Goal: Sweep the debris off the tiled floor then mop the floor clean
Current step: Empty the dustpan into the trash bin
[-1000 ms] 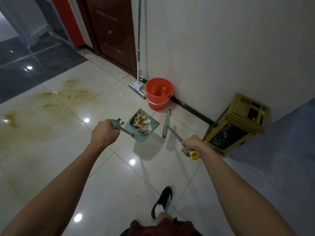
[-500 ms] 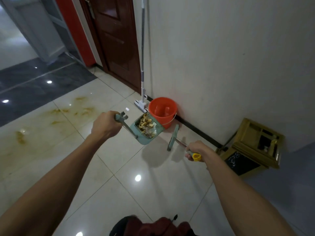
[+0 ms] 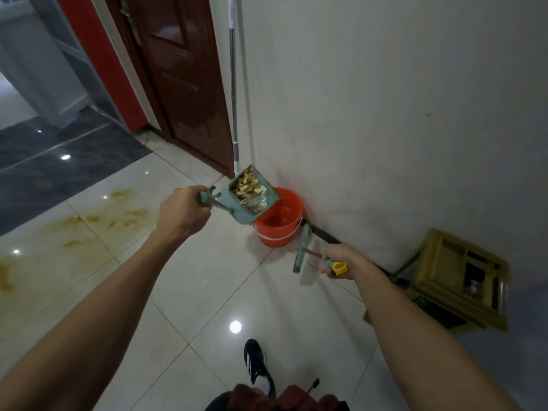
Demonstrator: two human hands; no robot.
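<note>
My left hand [image 3: 182,213] grips the handle of a teal dustpan [image 3: 252,200], held in the air and filled with yellowish debris [image 3: 247,186]. The pan hangs just left of and above an orange bucket [image 3: 280,225] by the wall. My right hand [image 3: 341,262] holds a small teal broom [image 3: 302,247] by its yellow-tipped handle, the head pointing down near the bucket. A mop [image 3: 234,84] leans upright against the wall behind the dustpan. Brownish stains [image 3: 100,218] mark the white tiled floor [image 3: 192,292] at left.
A gold-coloured bin [image 3: 456,277] stands tilted by the wall at right. A dark wooden door [image 3: 178,78] is behind the mop. Dark grey tiles [image 3: 59,152] lie at far left. My black shoe [image 3: 256,363] is on the floor below.
I have stepped closer to the wall. The dustpan has risen and moved toward the bucket, and the broom has come nearer the bucket too.
</note>
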